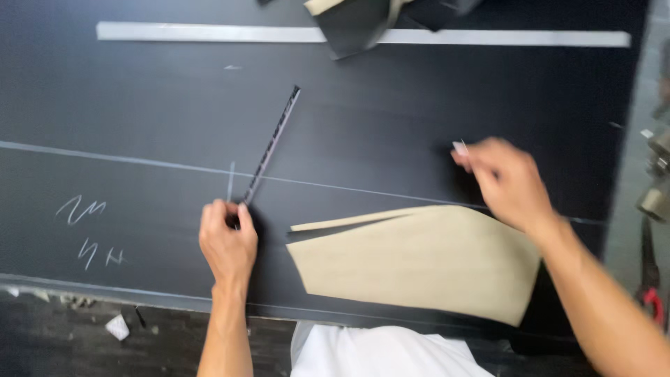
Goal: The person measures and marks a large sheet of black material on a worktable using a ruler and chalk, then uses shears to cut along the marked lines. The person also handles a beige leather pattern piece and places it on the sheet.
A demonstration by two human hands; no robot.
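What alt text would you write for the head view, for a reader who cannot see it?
A person's left hand pinches the near end of a thin dark ruler lying on black cloth marked with chalk lines, while the right hand holds a small piece of white chalk. A beige paper pattern piece lies between the hands.

bare forearms, white shirt (380, 352)

this is looking like a tailoring or cutting workshop: a wide sheet of black fabric (391, 119) is lying spread over a worktable, carrying white chalk lines and scribbles (84, 209). a beige paper pattern piece (419, 262) is resting on it, and a long pale metal straightedge (209, 32) is lying along the far side.
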